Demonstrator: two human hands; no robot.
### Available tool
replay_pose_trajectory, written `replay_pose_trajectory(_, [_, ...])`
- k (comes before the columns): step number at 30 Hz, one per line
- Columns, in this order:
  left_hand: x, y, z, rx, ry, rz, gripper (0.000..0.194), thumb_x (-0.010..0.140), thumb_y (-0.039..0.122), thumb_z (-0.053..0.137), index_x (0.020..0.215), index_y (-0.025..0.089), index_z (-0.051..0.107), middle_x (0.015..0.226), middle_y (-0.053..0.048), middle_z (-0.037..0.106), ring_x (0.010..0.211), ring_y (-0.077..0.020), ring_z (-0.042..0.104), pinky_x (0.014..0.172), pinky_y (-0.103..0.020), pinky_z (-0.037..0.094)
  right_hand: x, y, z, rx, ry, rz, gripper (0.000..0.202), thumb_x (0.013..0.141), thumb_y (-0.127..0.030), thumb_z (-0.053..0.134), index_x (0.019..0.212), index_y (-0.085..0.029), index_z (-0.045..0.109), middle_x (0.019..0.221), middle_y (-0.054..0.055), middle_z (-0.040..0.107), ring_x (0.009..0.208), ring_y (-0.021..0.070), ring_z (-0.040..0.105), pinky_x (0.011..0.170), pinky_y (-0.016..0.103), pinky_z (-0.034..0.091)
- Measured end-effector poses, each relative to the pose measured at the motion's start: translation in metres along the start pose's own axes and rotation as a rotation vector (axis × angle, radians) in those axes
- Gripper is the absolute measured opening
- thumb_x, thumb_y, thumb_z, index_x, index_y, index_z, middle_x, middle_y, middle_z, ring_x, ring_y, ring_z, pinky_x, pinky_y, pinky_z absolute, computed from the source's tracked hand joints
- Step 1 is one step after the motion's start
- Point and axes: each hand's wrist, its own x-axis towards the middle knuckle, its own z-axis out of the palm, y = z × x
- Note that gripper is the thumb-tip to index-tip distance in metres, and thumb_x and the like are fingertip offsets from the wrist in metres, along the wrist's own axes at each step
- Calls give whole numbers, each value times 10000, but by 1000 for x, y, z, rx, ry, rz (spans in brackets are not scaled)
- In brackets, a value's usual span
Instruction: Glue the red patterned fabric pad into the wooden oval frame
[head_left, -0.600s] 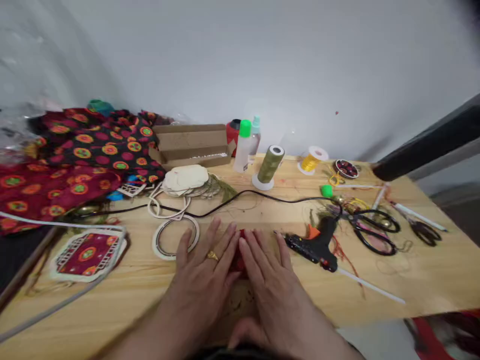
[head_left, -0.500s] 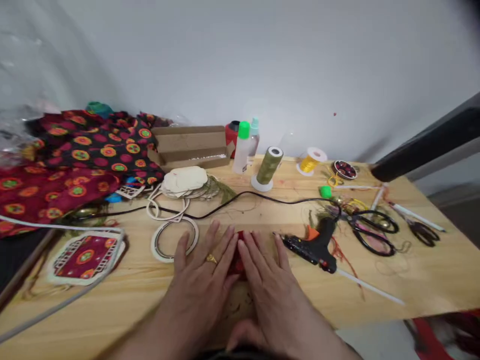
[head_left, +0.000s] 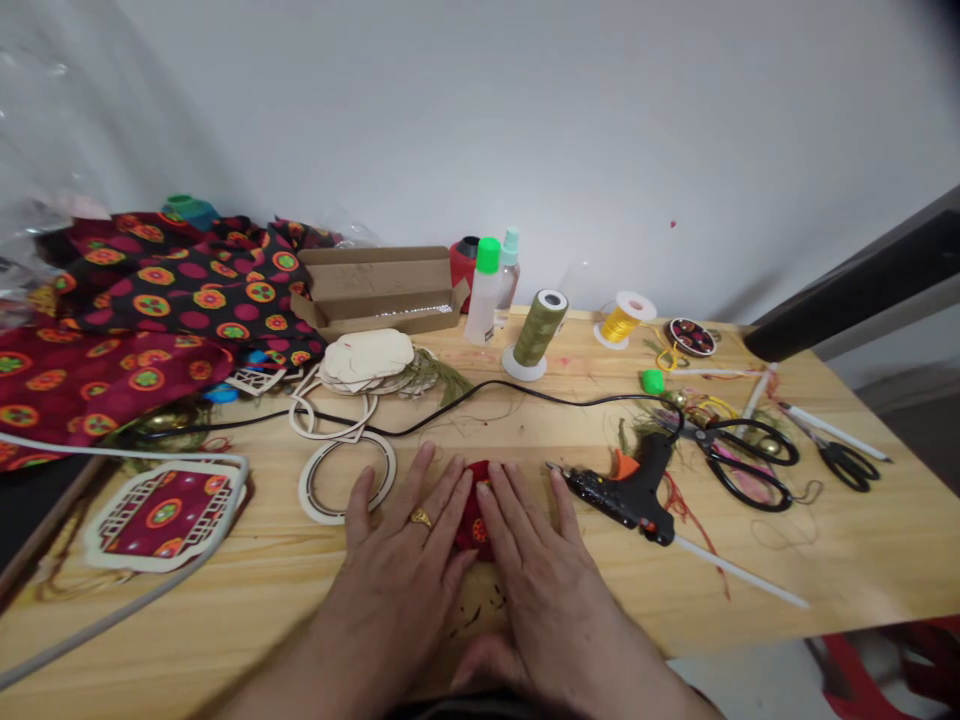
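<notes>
1. Both hands are showing a slightly wider gap than in the earlier frame, and more of the red patterned cloth [head_left: 478,530] is appearing between them.
2. Left hand [head_left: 397,575] is lying palm down, its fingers stretching forward and spreading apart; a gold ring [head_left: 421,517] is circling one finger.
3. Right hand [head_left: 546,570] is also lying palm down, with its middle fingers resting close together and its outer finger standing apart.
4. Red patterned cloth is lying at the front of the tabletop [head_left: 300,630], its sides disappearing under both hands.
5. A round white ring [head_left: 307,490] is lying just beside the left hand's fingers.
6. On the other side, a black glue gun [head_left: 619,497] is pointing its nozzle toward the right hand, and a white stick [head_left: 742,572] is extending from its rear.
7. Black-handled scissors [head_left: 754,485] are lying beyond the glue gun.
8. Behind the hands, a black cord [head_left: 555,398] is winding across the wood, and an olive thread spool [head_left: 538,330] is standing upright.
</notes>
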Motion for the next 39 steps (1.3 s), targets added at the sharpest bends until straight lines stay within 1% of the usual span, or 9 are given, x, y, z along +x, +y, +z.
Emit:
replay_pose_trajectory(3, [-2, -4, 0, 12, 21, 12, 452, 844, 188, 477, 1292, 140, 505, 1366, -110, 520, 1317, -385, 341, 1002, -621, 207, -3, 0, -7, -14, 108, -32, 996, 802, -719, 332, 1448, 4, 101, 1527, 206, 114, 1404, 348, 10, 1092, 614, 8])
replay_pose_trajectory(6, [-3, -10, -7, -18, 123, -6, 546, 867, 191, 470, 1386, 82, 339, 1437, -197, 406, 1369, -353, 249, 997, -578, 263, -12, 4, -20, 33, 387, 6, 952, 846, -665, 307, 1448, 5, -2, 1528, 228, 51, 1395, 380, 49, 1076, 631, 68])
replay_pose_trajectory(8, [-2, -12, -12, -60, 221, -9, 554, 873, 158, 457, 1399, 84, 298, 1438, -221, 397, 1388, -316, 214, 1011, -559, 262, -19, 12, -30, 69, 590, 97, 767, 914, -520, 320, 1452, -39, 62, 1503, 231, 149, 1376, 366, 167, 1064, 608, 176])
replay_pose_trajectory(10, [0, -13, -15, -98, 259, 33, 524, 863, 113, 468, 1373, 128, 350, 1404, -200, 457, 1385, -291, 236, 1025, -548, 248, -28, 25, -39, 17, 698, 198, 543, 925, -319, 412, 1405, -115, 264, 1379, 197, 391, 1277, 319, 373, 1016, 533, 322])
replay_pose_trajectory(12, [0, -11, -13, -153, 237, 79, 478, 855, 101, 487, 1324, 166, 423, 1349, -162, 535, 1361, -283, 299, 1030, -539, 246, -37, 41, -44, -86, 656, 286, 420, 893, -246, 488, 1297, -149, 424, 1171, 153, 558, 1088, 283, 526, 910, 460, 429])
replay_pose_trajectory(14, [0, -8, -10, -217, 224, 88, 433, 854, 130, 510, 1282, 186, 473, 1305, -136, 583, 1326, -291, 365, 1027, -541, 249, -48, 55, -47, -170, 514, 369, 384, 872, -335, 518, 1202, -139, 500, 1033, 138, 609, 947, 289, 571, 817, 456, 467])
replay_pose_trajectory(19, [-2, -5, 0, -255, 231, 74, 429, 840, 204, 560, 1264, 183, 496, 1299, -145, 586, 1291, -328, 411, 1009, -557, 259, -70, 71, -44, -300, 302, 505, 483, 796, -435, 559, 1164, -130, 490, 998, 146, 634, 912, 331, 578, 699, 453, 482])
replay_pose_trajectory(26, [-3, -7, 1, -170, 210, 111, 465, 844, 170, 531, 1298, 132, 439, 1301, -187, 572, 1304, -338, 384, 988, -554, 278, -76, 72, -39, -260, 298, 549, 592, 789, -358, 537, 1302, -135, 344, 960, 127, 659, 873, 307, 612, 685, 422, 482])
replay_pose_trajectory(39, [-4, -10, 5, -142, 147, 89, 514, 830, 188, 538, 1323, 157, 396, 1292, -169, 584, 1305, -318, 387, 1000, -538, 272, -50, 86, -38, -227, 323, 541, 519, 810, -225, 504, 1299, -109, 378, 984, 136, 669, 893, 306, 599, 747, 450, 466])
